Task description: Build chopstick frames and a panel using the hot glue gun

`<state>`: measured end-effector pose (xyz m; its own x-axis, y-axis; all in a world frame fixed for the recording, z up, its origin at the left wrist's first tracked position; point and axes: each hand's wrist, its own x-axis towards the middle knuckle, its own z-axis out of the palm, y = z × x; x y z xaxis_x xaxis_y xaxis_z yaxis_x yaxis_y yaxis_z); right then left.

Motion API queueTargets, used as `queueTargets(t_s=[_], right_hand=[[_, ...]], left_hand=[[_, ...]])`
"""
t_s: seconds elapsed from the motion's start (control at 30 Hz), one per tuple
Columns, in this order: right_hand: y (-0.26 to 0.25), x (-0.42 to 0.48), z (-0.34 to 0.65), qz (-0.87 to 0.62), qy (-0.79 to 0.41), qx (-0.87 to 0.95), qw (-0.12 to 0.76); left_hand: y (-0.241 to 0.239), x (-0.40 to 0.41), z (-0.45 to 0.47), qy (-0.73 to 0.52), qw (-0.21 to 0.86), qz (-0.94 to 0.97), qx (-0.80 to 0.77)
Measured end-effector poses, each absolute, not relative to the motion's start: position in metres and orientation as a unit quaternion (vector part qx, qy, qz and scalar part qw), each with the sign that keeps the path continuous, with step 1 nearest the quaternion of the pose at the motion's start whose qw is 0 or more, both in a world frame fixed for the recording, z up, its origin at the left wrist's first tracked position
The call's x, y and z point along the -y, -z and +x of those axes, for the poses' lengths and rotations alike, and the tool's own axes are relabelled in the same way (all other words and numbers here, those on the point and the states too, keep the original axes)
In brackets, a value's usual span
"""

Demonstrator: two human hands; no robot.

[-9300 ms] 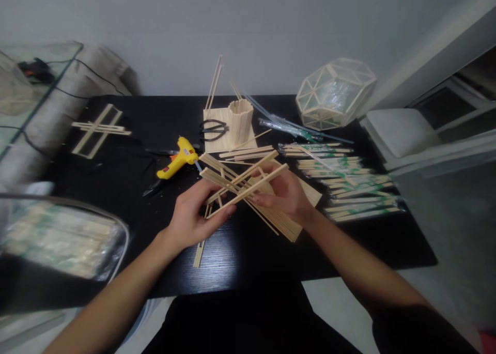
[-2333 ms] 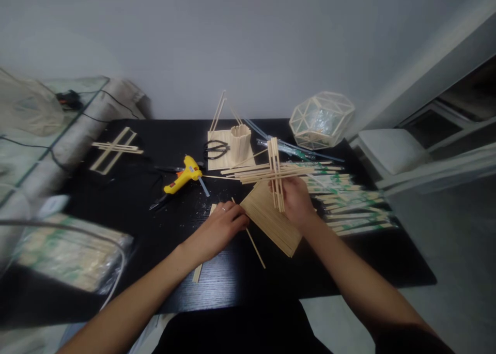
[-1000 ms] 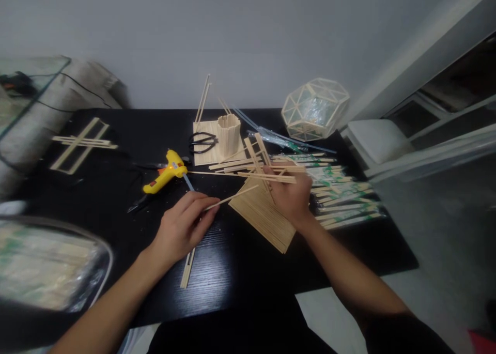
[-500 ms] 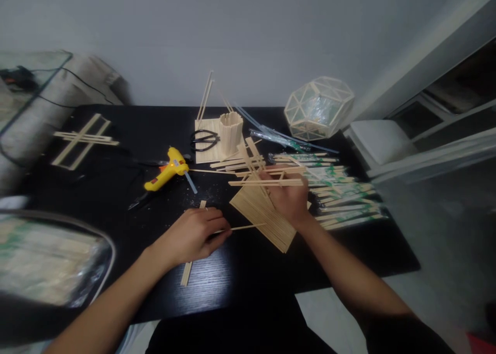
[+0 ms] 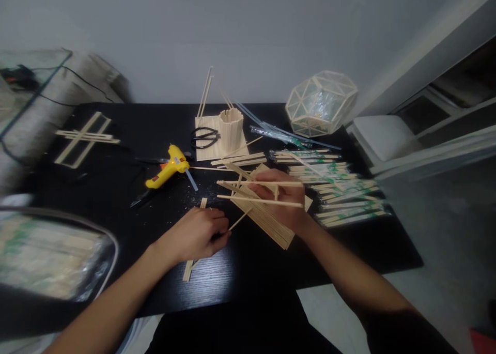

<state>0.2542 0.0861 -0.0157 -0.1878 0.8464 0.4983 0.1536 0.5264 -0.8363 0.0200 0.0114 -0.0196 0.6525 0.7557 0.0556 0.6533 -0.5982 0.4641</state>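
Observation:
My left hand (image 5: 201, 233) pinches one thin wooden stick (image 5: 241, 218), which slants up to the right from the fingertips. Under that hand lies a short row of sticks (image 5: 188, 271) on the black table. My right hand (image 5: 284, 199) is closed around a small frame built of wooden sticks (image 5: 259, 201), with long parallel bars and short crosspieces. The frame is held over a flat panel of sticks set side by side (image 5: 277, 234). My right fingertips are partly hidden behind the frame's bars.
A yellow glue gun (image 5: 167, 169) lies left of centre. Behind stand a stick cup (image 5: 231, 132) on a square base and black-handled scissors (image 5: 204, 137). Wrapped chopsticks (image 5: 341, 188) spread at right, below a faceted stick ball (image 5: 322, 103). A crossed stick frame (image 5: 86, 139) lies far left.
The frame in my right hand has turned and come lower and slightly left. The stick in my left hand has swung from nearly level to a steeper slant.

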Motion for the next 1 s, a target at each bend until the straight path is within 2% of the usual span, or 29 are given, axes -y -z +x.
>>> queueTargets(t_s=[0.3, 0.63, 0.77, 1.0], right_hand=[[0.01, -0.084, 0.257, -0.321, -0.301, 0.733, 0.519], [0.01, -0.083, 0.256, -0.303, -0.297, 0.74, 0.521], [0.007, -0.08, 0.254, -0.254, -0.284, 0.758, 0.529], [0.004, -0.068, 0.254, -0.223, -0.276, 0.794, 0.494]], left_hand=[[0.025, -0.013, 0.019, -0.1, 0.133, 0.87, -0.464], [0.01, -0.006, 0.024, -0.408, 0.073, 0.804, -0.427], [0.006, -0.005, 0.023, -0.441, 0.055, 0.782, -0.436], [0.007, -0.005, 0.023, -0.43, 0.106, 0.792, -0.421]])
